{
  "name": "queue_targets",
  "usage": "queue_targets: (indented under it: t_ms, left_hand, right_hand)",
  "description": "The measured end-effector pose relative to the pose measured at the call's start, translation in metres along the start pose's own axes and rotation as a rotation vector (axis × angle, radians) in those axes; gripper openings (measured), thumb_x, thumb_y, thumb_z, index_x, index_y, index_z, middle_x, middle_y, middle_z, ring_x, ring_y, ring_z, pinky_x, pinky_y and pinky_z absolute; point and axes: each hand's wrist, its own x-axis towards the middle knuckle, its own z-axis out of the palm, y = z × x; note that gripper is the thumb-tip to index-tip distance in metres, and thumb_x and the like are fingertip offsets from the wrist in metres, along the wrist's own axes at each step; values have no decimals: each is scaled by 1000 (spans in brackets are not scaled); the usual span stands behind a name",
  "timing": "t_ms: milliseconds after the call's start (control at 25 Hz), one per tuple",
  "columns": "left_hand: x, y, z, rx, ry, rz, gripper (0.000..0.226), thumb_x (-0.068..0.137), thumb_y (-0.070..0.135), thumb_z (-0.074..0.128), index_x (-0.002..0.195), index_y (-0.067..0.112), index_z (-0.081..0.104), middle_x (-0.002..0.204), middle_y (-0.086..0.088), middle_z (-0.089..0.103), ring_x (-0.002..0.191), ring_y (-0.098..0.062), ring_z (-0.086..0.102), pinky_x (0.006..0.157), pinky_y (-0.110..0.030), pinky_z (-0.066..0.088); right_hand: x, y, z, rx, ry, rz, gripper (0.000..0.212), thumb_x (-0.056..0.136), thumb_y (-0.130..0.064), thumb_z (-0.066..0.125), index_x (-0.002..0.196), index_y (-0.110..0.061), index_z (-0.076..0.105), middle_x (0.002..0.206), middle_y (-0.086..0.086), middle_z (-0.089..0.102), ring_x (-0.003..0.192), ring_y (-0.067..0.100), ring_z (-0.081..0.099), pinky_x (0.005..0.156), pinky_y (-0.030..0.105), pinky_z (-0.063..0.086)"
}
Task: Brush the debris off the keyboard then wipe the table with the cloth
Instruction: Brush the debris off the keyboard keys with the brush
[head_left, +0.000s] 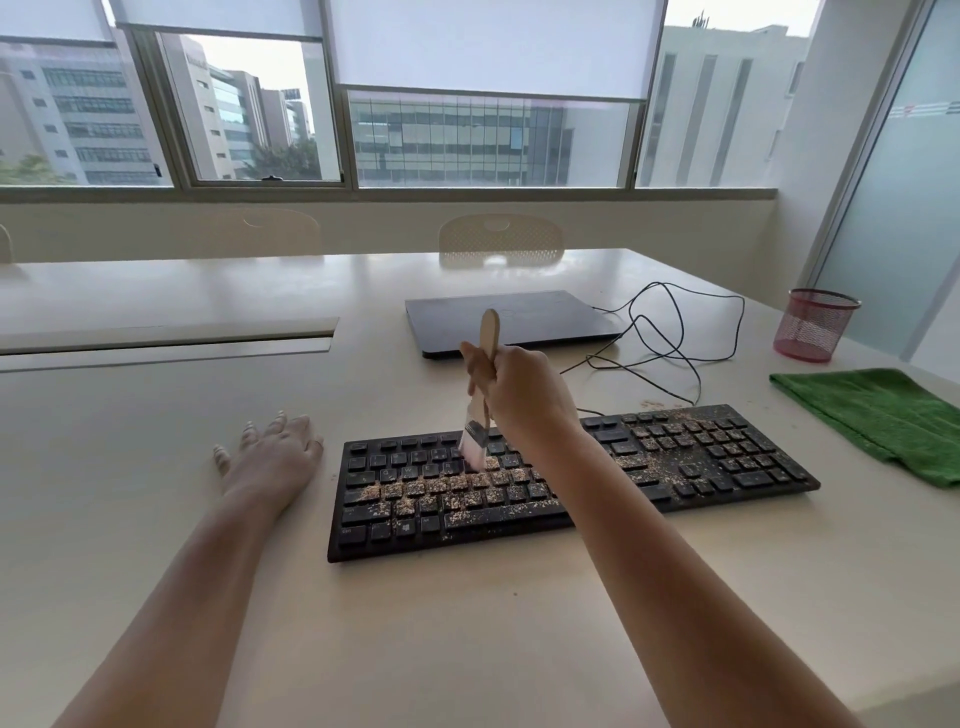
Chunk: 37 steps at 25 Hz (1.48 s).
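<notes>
Keyboard (571, 478) sits black and wide across the middle of the pale surface (467, 623), tilted a bit so its right end runs farther back. Debris (452, 493), looks like tan crumbs or sawdust, is all over the middle letter rows, the space bar area and the number pad; the top-left keys look mostly clean. A few specks also lie on the surface just behind the number pad.

Right hand (524, 389) has its fingers wrapped around the wooden handle of a brush (480, 400), held nearly upright, pale bristles down on the upper rows left of centre. The right forearm crosses over the keyboard's middle and hides a strip of keys there. Left hand (270, 452) lies flat on the surface just left of the keyboard, fingers spread and relaxed, holding nothing.

Green cloth (878, 421) is folded at the right edge, near the keyboard's number-pad end but not touching it. Behind it stands a red mesh cup (813, 325). A closed dark laptop (509, 319) lies behind the keyboard, and a loose black cable (670, 332) loops between the two. Chair back (501, 241) pokes up at the far side, under the windows (467, 140).
</notes>
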Motion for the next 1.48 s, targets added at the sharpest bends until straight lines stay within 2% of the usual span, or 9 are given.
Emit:
queue_targets:
  t_ms: [280, 440, 600, 720, 880, 1080, 1160, 1280, 1480]
  left_hand:
    - [0, 0, 0, -6, -1, 6, 50, 100, 42, 25, 148, 27, 24, 158, 3, 12, 146, -26, 8, 115, -53, 5]
    - [2, -1, 0, -5, -1, 6, 52, 100, 43, 25, 149, 27, 22, 158, 4, 11, 146, -25, 8, 115, -53, 4]
    - [2, -2, 1, 0, -4, 5, 51, 100, 44, 25, 148, 27, 23, 158, 4, 12, 146, -25, 8, 115, -53, 4]
    - [3, -2, 1, -1, 2, 6, 51, 100, 44, 25, 148, 27, 22, 158, 4, 12, 146, -25, 8, 115, -53, 4]
    - [3, -3, 2, -4, 0, 7, 52, 99, 44, 25, 148, 28, 22, 158, 4, 11, 146, -24, 8, 116, -53, 5]
    - [3, -3, 2, -1, 8, 13, 50, 99, 44, 26, 147, 28, 25, 158, 4, 13, 146, -25, 9, 115, -53, 5]
    - [4, -3, 2, -9, 3, 11, 50, 99, 44, 27, 146, 28, 26, 158, 4, 13, 146, -25, 9, 115, -53, 6]
    - [3, -2, 3, -23, 2, 9, 49, 99, 44, 27, 146, 28, 27, 158, 4, 12, 146, -24, 8, 115, -52, 6]
    - [5, -4, 2, -27, 4, 8, 50, 99, 45, 27, 147, 29, 25, 158, 5, 12, 146, -24, 8, 116, -52, 5]
  right_hand:
    - [3, 6, -2, -33, -30, 11, 45, 98, -43, 38, 94, -8, 67, 76, 5, 68, 66, 23, 66, 67, 37, 56]
    - [6, 8, -5, -39, -19, 30, 45, 95, -47, 41, 101, -10, 67, 81, 6, 70, 71, 21, 66, 63, 31, 53]
    - [4, 10, -10, -112, -44, 95, 44, 98, -45, 38, 92, -13, 69, 70, -5, 63, 61, 15, 62, 54, 25, 43]
    - [4, 12, -11, -138, 27, 83, 47, 97, -48, 36, 95, -15, 70, 78, -1, 69, 66, 18, 63, 54, 24, 42]
    - [2, 11, -6, -181, -19, 64, 52, 93, -56, 36, 96, -16, 69, 78, 0, 70, 70, 18, 65, 57, 26, 46]
    - [1, 11, -9, -195, 19, 81, 52, 93, -56, 35, 98, -15, 66, 82, 2, 69, 67, 19, 59, 49, 23, 35]
    - [2, 13, -11, -218, -37, 83, 51, 94, -55, 36, 99, -13, 65, 83, 3, 70, 70, 20, 62, 51, 24, 41]
    - [3, 16, -15, -154, -73, 113, 51, 96, -51, 36, 96, -11, 67, 81, 5, 70, 71, 22, 67, 66, 34, 56]
    - [6, 16, -14, -153, -81, 107, 55, 91, -59, 37, 94, -14, 68, 79, 2, 70, 71, 20, 66, 66, 33, 55]
